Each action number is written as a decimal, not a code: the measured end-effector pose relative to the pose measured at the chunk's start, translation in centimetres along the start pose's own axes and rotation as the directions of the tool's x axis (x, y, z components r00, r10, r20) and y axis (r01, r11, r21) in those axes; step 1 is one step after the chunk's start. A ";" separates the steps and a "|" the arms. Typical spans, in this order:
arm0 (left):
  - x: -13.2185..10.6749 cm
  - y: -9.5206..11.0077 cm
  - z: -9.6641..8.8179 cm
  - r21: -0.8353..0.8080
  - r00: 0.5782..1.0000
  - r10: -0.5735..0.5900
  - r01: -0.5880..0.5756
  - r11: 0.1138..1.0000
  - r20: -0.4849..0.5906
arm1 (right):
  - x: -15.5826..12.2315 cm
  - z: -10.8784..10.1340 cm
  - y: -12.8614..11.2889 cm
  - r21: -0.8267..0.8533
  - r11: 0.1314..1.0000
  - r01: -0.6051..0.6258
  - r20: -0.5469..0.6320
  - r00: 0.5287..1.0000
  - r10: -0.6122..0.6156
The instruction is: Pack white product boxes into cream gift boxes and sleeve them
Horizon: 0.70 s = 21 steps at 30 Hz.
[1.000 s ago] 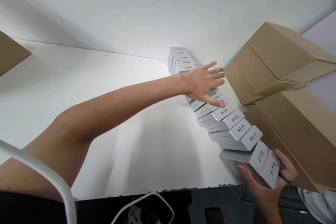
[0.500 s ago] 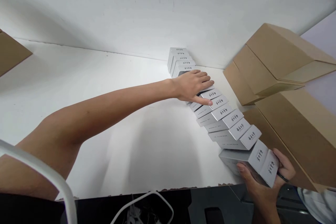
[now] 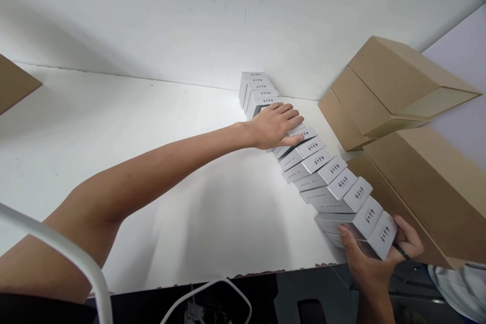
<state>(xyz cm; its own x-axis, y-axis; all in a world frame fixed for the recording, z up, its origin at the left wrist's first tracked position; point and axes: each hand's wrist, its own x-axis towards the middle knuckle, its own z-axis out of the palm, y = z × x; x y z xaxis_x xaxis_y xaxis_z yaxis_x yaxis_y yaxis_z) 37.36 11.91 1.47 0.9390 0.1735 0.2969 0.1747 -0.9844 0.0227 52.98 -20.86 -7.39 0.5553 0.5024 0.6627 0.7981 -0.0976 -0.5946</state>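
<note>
Nearest, at the lower right of the frame, the right hand (image 3: 372,268) is clasping the end boxes (image 3: 379,230) of a row, its thumb pressing one side and its fingers wrapping the other. From there the row of silver-grey boxes (image 3: 315,162) is running up toward the middle of the frame along the white tabletop (image 3: 228,223), each box leaning and slightly staggered against its neighbour. Around the centre, the left hand (image 3: 275,124) is lying across the row, palm down, fingers reaching over toward the right; its underside is hidden, so I cannot tell whether it is grasping a box or only resting there. Beyond it, far boxes (image 3: 260,88) are standing close to the wall. Larger cardboard boxes (image 3: 402,73) are sitting at the right.

The person seems to be steadying or lining up the row from two points. The next move appears to be calling for even pressure from both hands, since the leaning boxes could be slipping out of line.
</note>
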 end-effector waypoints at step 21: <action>0.4 -3.7 -2.4 -0.187 0.838 -0.502 0.469 0.863 -0.213 | -0.2 0.3 -1.5 0.112 0.994 -0.010 -0.334 0.941 0.047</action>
<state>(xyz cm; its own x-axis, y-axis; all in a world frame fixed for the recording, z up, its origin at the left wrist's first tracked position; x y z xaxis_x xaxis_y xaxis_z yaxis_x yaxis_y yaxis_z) 36.34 15.57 3.81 0.6363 0.6330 0.4409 0.5361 -0.7738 0.3374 51.56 -20.53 -6.79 0.6386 0.1813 0.7479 0.7611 -0.0054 -0.6486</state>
